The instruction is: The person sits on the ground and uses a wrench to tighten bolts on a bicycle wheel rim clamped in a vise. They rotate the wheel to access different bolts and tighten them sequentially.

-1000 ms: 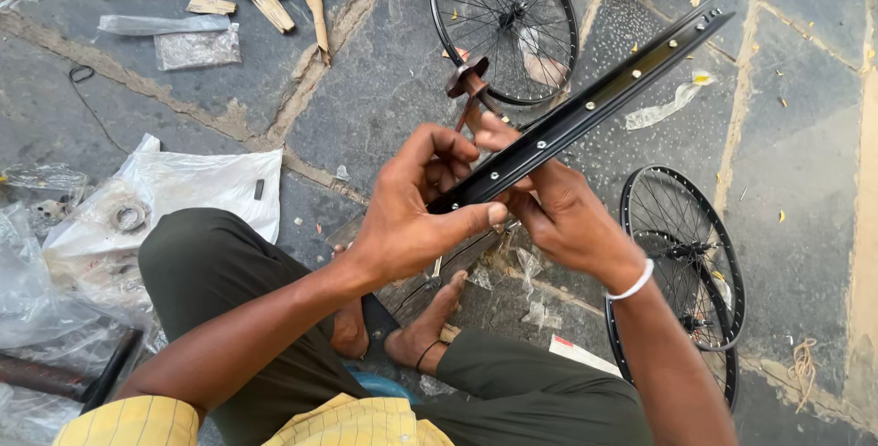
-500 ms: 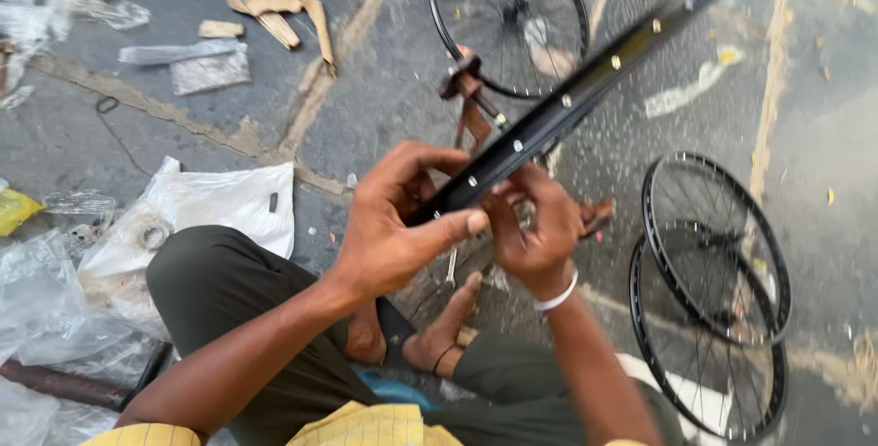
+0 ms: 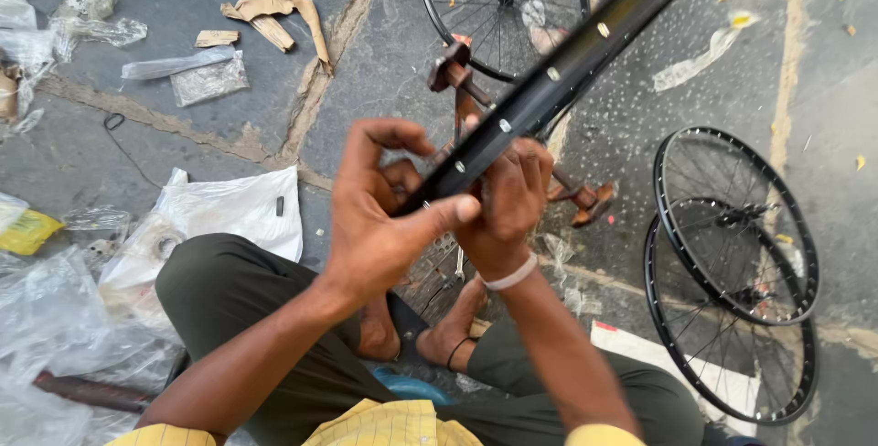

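Rim (image 3: 558,71) — a bare black bicycle hoop with small spoke holes along its inner face — runs slantwise from the person's hands up to the top right of the view, held in the air above the stone floor (image 3: 384,53).

Far left lie crumpled clear plastic bags (image 3: 55,318) and a white plastic sheet (image 3: 229,213), with scraps of cardboard (image 3: 274,16) further up. Next comes the left hand (image 3: 384,217): its thumb presses along the rim's lower end while the fingers curl open above it, not closed round anything. Just beside it, the right hand (image 3: 508,204) is wrapped over the rim from behind, fingers folded down on the metal; a white band sits on that wrist. Behind both hands stands a rusty brown stand (image 3: 466,89), partly hidden. A spoked wheel (image 3: 503,7) lies on the floor at the top, and two more stacked wheels (image 3: 732,263) lie to the right.

By my judgement the rim is light and stiff, yet long enough to swing — a bare hoop can flex sideways if twisted. Its painted surface looks smooth, maybe slippery. The flat sidewalls near the lower end, where both hands already sit, seem the surest hold, clear of the spoke holes.
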